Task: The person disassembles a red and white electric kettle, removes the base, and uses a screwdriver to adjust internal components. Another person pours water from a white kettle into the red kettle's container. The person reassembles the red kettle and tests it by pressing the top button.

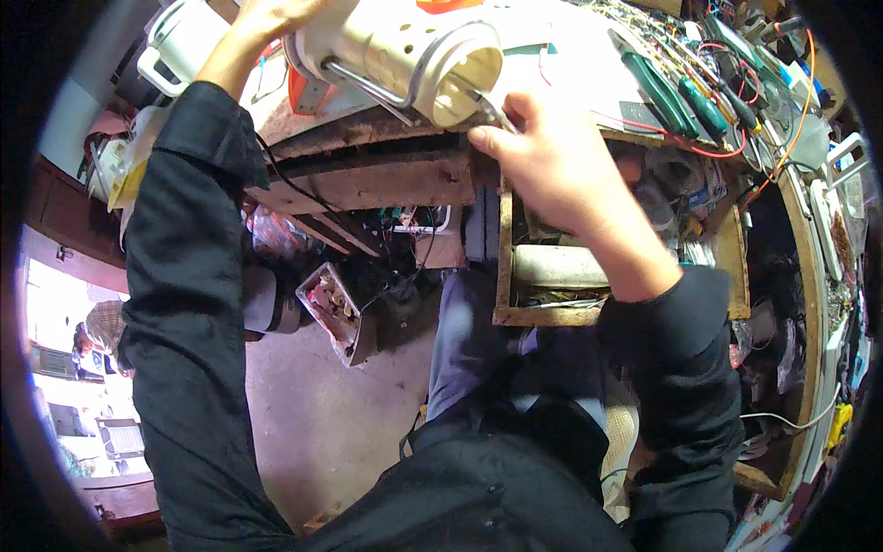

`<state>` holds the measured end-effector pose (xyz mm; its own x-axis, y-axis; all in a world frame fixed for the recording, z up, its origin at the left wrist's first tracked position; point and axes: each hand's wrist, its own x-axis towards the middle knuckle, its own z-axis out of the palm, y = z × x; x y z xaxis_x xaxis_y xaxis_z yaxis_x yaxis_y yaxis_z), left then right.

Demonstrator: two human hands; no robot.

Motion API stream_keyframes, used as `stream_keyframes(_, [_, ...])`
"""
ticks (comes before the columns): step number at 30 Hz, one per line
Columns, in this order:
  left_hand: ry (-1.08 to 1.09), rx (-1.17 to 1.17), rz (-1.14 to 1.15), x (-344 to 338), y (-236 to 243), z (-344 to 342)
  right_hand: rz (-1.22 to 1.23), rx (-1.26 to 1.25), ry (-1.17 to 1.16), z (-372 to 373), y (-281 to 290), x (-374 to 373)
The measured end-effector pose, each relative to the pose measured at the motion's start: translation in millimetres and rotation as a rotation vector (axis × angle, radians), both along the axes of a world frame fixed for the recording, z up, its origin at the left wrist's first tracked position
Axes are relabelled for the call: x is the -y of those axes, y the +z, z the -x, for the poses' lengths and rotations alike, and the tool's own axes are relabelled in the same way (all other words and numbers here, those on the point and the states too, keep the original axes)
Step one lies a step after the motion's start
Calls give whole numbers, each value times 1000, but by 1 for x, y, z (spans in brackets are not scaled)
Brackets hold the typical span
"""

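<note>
A cream plastic cylindrical housing (pixel 386 55) lies on its side at the bench's near edge, its open end turned to the right. Small holes pierce its side, and a bent metal wire bracket (pixel 368 87) runs along and around it. My left hand (pixel 280 11) grips its left end from above; the top edge cuts off part of the fingers. At the open end, my right hand (pixel 543 152) is closed in a pinch on a thin metal piece (pixel 494 110) that reaches into the housing. Blur and glare hide its exact kind.
A white jug (pixel 179 51) stands at the upper left, near an orange part (pixel 302 90). Green-handled pliers (pixel 658 97), screwdrivers and wires crowd the right bench. Below are an open wooden drawer (pixel 504 276) and a bin of scraps (pixel 345 317). Another person (pixel 103 331) shows far left.
</note>
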<state>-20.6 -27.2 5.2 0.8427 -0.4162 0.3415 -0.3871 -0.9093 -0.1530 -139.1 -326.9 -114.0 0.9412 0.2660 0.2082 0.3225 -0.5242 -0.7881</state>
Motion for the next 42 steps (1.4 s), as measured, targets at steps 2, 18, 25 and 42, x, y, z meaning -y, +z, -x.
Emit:
stream_keyframes(2, [92,36,-7,1,-2,0,-777,-806,197,-4,4,3])
stream_keyframes(18, [94,59,-34,-20,-11,-17,28,298,61,-1,-8,-5])
stream_keyframes(25, [-523,-128,116,-16,-3,-17,463,822,-87,3,-7,-4])
stream_keyframes(42, [-326,-33,48,-13,-3,-9,-157,-151,-1,9,0,-9])
